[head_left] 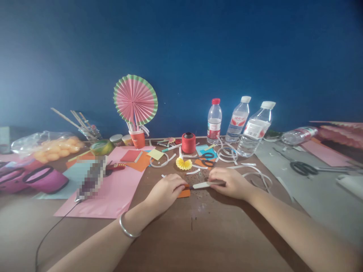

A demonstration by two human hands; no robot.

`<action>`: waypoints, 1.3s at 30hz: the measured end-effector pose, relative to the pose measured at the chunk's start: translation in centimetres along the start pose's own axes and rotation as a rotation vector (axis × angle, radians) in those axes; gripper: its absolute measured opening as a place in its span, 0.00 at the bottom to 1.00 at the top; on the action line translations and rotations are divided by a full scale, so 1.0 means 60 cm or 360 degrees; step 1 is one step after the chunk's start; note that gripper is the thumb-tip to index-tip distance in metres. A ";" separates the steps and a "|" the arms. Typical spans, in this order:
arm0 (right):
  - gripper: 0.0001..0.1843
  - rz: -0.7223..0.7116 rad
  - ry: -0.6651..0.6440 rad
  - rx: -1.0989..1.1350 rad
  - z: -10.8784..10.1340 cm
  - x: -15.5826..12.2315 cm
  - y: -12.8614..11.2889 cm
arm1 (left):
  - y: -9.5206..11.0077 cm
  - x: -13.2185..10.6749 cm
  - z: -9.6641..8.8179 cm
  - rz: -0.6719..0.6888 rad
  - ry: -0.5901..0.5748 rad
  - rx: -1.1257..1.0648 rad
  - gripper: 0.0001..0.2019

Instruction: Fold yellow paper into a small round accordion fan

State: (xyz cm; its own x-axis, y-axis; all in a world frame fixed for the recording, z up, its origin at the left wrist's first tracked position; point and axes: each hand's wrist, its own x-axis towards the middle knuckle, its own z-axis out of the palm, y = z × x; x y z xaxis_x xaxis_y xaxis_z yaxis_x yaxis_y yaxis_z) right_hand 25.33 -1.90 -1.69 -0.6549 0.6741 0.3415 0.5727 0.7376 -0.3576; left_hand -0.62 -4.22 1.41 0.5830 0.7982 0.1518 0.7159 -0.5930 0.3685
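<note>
My right hand [231,183] is closed round one end of a slim white stick-like tool [201,185] with a dark tip; its kind is not clear. The tool lies low over the table and points left. My left hand [166,192] is closed at a small piece of orange paper [184,193], its fingertips close to the tool's dark tip. Its fingers partly hide the paper. Just beyond both hands sit a yellow pleated paper piece [183,164] and a red spool of thread [188,143].
Scissors with blue-black handles [208,163] and white paper strips [227,154] lie behind my hands. Bottles [214,121] stand along the wall. A pleated pink fan [135,100] rises from an orange cup [137,139]. Pink paper [119,206] is at left, black scissors [303,168] at right.
</note>
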 end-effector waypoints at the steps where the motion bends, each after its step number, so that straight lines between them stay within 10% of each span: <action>1: 0.09 -0.0032 -0.0011 -0.0005 0.000 0.000 0.000 | 0.004 -0.001 -0.001 0.0024 -0.0024 0.0096 0.12; 9: 0.12 -0.0074 -0.0111 -0.0025 -0.001 0.002 0.003 | 0.041 -0.029 0.015 -0.0037 -0.0194 0.0703 0.11; 39: 0.10 -0.0076 -0.0013 -0.0038 -0.013 0.006 0.020 | 0.062 -0.044 0.043 -0.0218 -0.0138 0.0704 0.24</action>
State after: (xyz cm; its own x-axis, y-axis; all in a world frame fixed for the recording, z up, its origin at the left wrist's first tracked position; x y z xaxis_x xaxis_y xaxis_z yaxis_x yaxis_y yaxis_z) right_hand 26.15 -0.76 -1.31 -0.6855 0.6380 0.3506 0.5523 0.7696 -0.3205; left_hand 1.47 -8.80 -0.01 0.4881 0.8716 0.0452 0.8725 -0.4860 -0.0493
